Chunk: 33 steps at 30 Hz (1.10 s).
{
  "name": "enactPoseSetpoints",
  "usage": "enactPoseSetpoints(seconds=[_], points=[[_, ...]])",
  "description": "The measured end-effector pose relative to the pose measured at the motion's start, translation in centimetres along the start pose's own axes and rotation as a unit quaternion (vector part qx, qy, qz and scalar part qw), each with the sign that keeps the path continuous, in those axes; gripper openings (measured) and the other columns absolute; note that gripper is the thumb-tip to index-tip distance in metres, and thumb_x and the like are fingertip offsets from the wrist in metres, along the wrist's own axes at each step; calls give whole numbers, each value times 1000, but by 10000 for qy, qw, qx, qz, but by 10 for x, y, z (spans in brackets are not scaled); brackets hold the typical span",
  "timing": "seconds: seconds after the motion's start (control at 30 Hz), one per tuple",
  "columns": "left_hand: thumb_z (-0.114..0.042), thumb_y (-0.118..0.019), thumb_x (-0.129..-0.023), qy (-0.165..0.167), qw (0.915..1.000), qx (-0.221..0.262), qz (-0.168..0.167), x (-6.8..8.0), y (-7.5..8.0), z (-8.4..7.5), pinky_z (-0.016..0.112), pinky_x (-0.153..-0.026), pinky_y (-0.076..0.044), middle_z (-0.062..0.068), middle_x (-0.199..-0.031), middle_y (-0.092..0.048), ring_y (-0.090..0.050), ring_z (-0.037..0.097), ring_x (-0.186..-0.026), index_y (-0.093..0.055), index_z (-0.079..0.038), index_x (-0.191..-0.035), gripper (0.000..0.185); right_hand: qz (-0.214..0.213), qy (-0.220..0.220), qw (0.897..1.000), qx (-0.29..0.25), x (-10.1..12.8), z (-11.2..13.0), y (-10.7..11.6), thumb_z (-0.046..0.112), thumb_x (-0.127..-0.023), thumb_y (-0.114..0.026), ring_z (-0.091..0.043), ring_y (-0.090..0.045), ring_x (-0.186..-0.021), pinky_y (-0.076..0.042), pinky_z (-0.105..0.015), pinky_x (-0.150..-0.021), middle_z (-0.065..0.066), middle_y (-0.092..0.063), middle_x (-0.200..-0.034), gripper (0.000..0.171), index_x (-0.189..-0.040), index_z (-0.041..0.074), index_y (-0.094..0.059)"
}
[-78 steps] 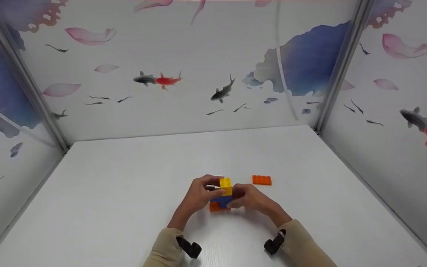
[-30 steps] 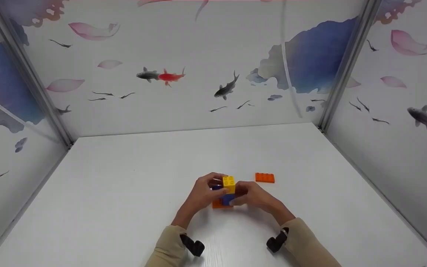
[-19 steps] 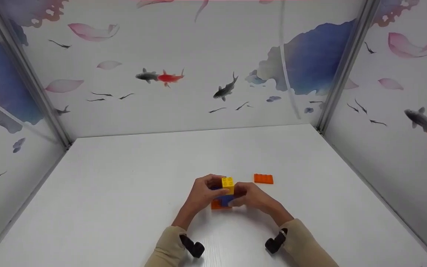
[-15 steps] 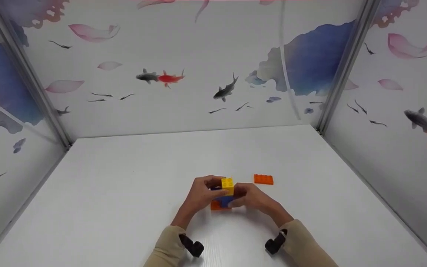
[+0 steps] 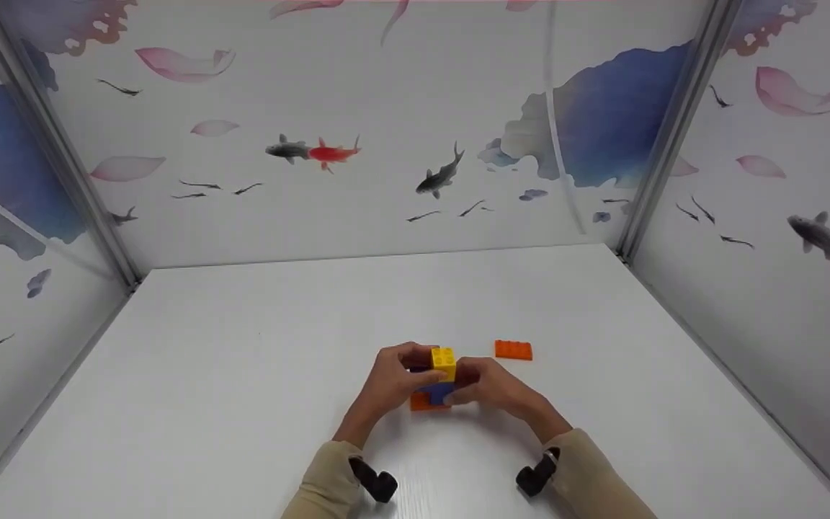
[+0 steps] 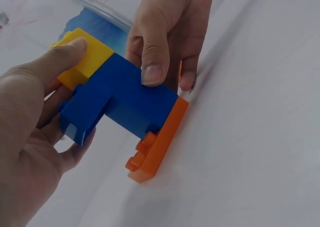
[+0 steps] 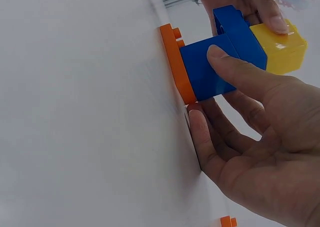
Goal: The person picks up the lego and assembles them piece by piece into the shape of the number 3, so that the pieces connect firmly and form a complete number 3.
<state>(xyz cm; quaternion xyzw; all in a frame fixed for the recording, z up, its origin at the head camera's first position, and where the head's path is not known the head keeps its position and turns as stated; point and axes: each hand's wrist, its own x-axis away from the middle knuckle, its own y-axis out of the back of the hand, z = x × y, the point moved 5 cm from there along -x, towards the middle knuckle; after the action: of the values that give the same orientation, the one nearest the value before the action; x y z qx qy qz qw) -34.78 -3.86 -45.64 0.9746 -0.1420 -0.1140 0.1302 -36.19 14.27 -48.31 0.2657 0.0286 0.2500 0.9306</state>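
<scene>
A small stack of toy building bricks stands on the white table between the hands. At its top, the left hand (image 5: 388, 378) grips the yellow brick (image 6: 95, 57), thumb on one face. Under the yellow one lies a blue brick (image 6: 89, 99) that juts out to the left. Below it, the right hand (image 5: 498, 388) holds the lower blue brick (image 7: 202, 72), its thumb pressed on the side. An orange studded plate (image 6: 167, 137) forms the base, with bare studs on its left part. The far fingers of both hands are partly hidden behind the bricks.
A second orange plate (image 5: 514, 350) lies loose on the white table (image 5: 278, 346), beyond the right hand. White panels (image 5: 357, 216) with painted fish and petals enclose the back and both sides. Black wrist cameras (image 5: 374, 481) sit at the sleeves.
Both hands keep their hold on the stack in nearly the same place. The dark and white gap seen earlier by the left fingers now shows blue. The head view has shifted slightly.
</scene>
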Motion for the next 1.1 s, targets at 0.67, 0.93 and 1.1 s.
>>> enactPoseSetpoints(seconds=[0.67,0.93,1.1], points=[[-35,-70,-94,125,9962,16,864,6,23,21,43,-104,-54,12,-134,-65,-59,32,-129,-60,-12,-137,50,47,-120,9999,-116,2,-2,-1,29,-85,-80,-20,-64,-110,-48,-51,-110,-1,-70,-119,44,-125,18,-67],[-39,-70,-93,682,9870,458,1385,10,32,35,39,-96,-58,13,-144,-56,-62,28,-124,-59,-8,-138,56,-29,-158,9998,-117,2,0,0,29,-84,-81,-19,-64,-108,-50,-47,-108,-1,-71,-117,41,-122,17,-68],[-37,-73,-92,1020,9814,811,1407,11,33,41,40,-92,-60,13,-141,-57,-63,25,-119,-61,-10,-136,53,-46,-207,9997,-98,3,1,-1,29,-84,-81,-19,-64,-106,-50,-47,-108,-1,-71,-115,41,-121,18,-68]])
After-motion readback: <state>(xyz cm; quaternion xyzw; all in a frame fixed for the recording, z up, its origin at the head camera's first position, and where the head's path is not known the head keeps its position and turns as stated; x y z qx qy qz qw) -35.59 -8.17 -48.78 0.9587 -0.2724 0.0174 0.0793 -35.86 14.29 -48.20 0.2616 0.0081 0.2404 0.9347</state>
